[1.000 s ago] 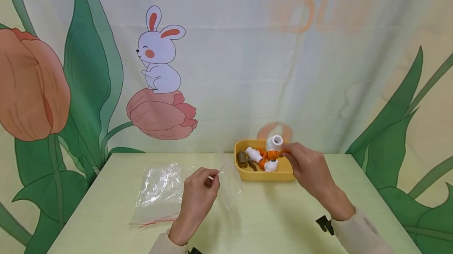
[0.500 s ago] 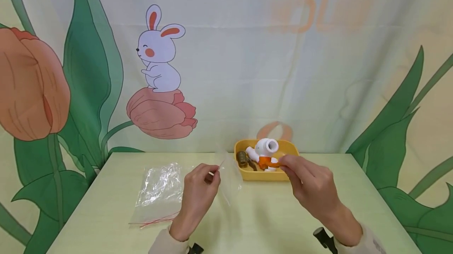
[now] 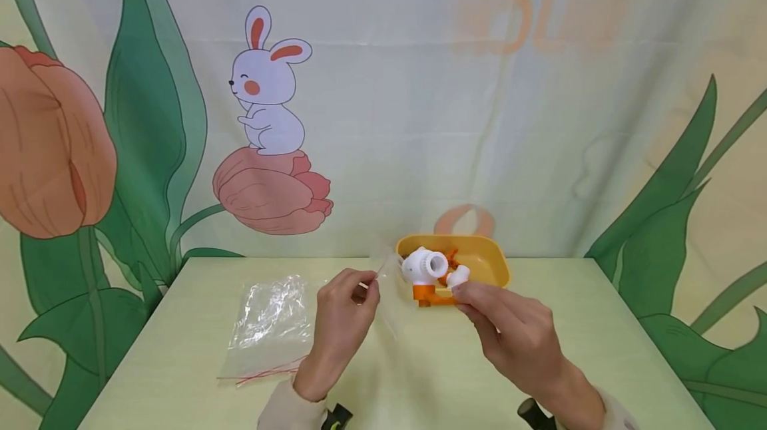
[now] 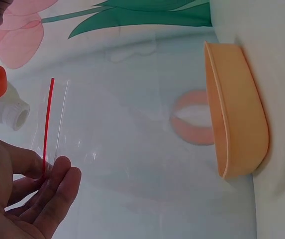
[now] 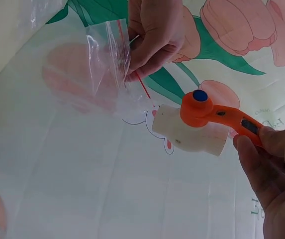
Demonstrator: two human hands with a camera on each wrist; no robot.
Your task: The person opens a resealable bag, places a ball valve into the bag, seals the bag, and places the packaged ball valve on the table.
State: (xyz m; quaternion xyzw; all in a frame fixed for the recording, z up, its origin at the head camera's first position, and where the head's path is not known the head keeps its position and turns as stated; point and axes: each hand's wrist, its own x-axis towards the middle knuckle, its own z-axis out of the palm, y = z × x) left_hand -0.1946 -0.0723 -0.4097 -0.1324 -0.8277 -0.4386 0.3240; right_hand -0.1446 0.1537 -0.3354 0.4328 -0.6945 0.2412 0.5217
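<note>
My left hand (image 3: pixel 346 313) pinches the edge of a clear zip bag (image 4: pixel 90 144) with a red seal strip, which hangs above the table. In my right hand (image 3: pixel 518 333), thumb and fingers pinch the orange lever of a white plastic ball valve (image 5: pixel 189 134). The valve (image 3: pixel 424 265) is in the air in front of the yellow bin, just right of the bag. In the right wrist view, one end of its white body points at the bag. Whether valve and bag touch, I cannot tell.
A yellow bin (image 3: pixel 494 273) at the table's back holds another white fitting (image 3: pixel 458 277) and orange parts; the valve hides some contents. More clear bags (image 3: pixel 269 323) with red strips lie flat at the left. A printed curtain (image 3: pixel 383 117) hangs behind the table.
My right hand has carried the valve from above the bin leftward and toward me, close to the bag. The left hand keeps its pinch and has shifted slightly right.
</note>
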